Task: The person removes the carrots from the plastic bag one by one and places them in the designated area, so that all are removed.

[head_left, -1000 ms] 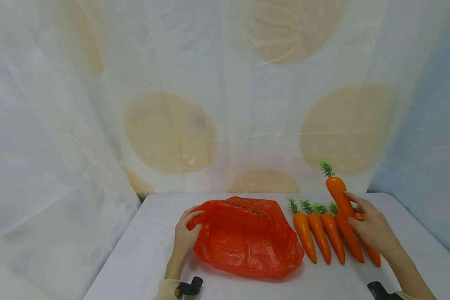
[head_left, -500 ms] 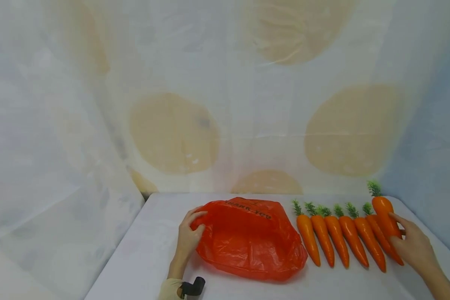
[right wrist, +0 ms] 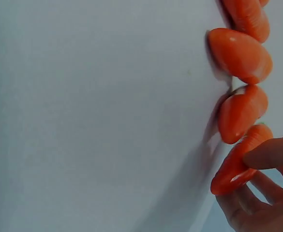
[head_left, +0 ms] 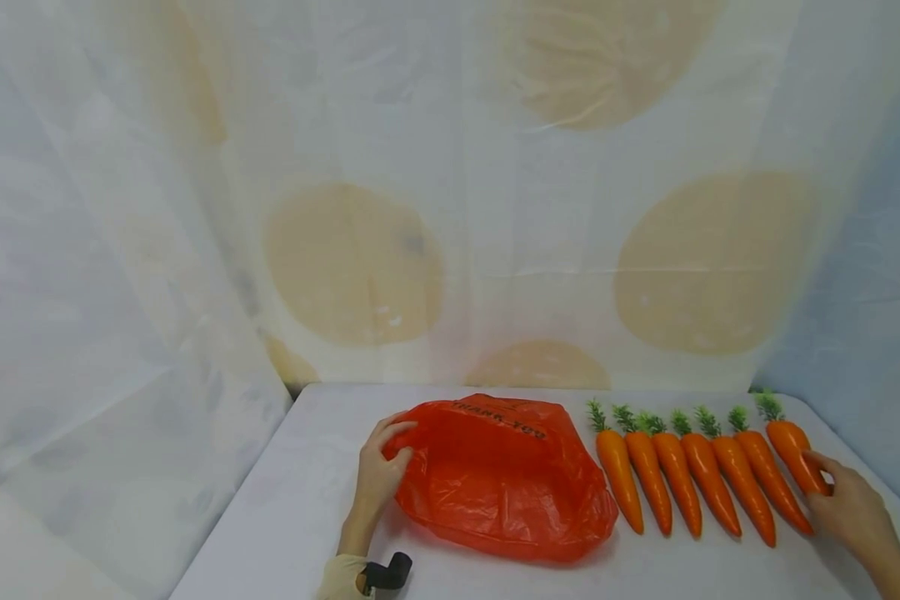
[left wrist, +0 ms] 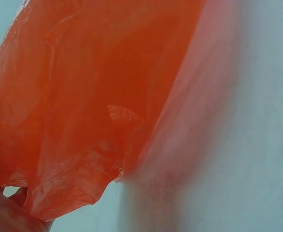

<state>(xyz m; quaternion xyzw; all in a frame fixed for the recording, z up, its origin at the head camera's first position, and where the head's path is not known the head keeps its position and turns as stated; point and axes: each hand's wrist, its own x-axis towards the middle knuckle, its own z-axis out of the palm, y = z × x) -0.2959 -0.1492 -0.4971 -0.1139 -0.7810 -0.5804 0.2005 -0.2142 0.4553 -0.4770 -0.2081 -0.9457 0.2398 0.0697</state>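
A red plastic bag (head_left: 502,500) with black "THANK YOU" lettering lies mid-table, its mouth spread toward the near side. My left hand (head_left: 377,477) pinches its left rim between thumb and fingers; in the left wrist view the fingers (left wrist: 10,212) sit at the film's lower left corner. On the right, my right hand (head_left: 857,510) grips the lower part of an orange carrot (head_left: 786,437) with a green frilly top, at the right end of a row. The right wrist view shows thumb and fingers around this carrot (right wrist: 235,162), close over the white surface.
Several more carrots (head_left: 708,479) lie side by side, tops away from me, between the bag and the held one. The white table (head_left: 322,442) ends at a patterned curtain (head_left: 525,283) behind and cloth walls at both sides.
My right hand has carried the carrot right and lowered it to the row's right end, beyond the others. The left hand keeps its hold on the bag's rim; the view shifts slightly.
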